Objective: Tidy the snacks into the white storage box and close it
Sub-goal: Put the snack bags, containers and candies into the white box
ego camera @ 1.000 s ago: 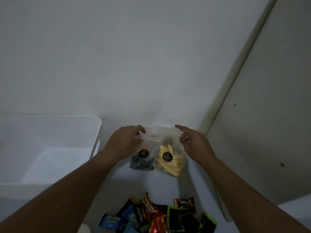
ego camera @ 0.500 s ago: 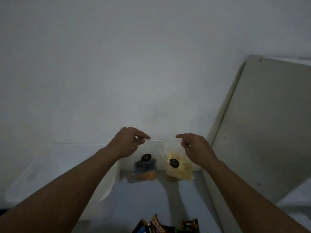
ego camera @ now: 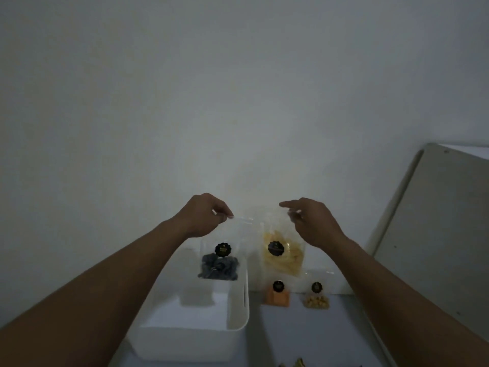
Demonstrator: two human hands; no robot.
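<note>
My left hand [ego camera: 203,215] pinches the top of a clear bag of dark snacks [ego camera: 218,263], which hangs above the far right corner of the open white storage box [ego camera: 238,308]. My right hand [ego camera: 312,223] pinches the top of a clear bag of yellow chips [ego camera: 283,256], hanging just right of the box, above the table. Both bags carry a round black label. The box interior that shows holds nothing.
Two more clear bags stand against the wall on the table: one with orange snacks [ego camera: 277,296], one with pale round snacks [ego camera: 316,300]. A grey-white panel [ego camera: 434,234] leans at the right. Tips of wrapped sweets [ego camera: 299,363] show at the bottom edge.
Both hands have lifted the two bags off the table and carried them up and left; the dark bag now hangs over the box. The view has tilted up, revealing two bags behind.
</note>
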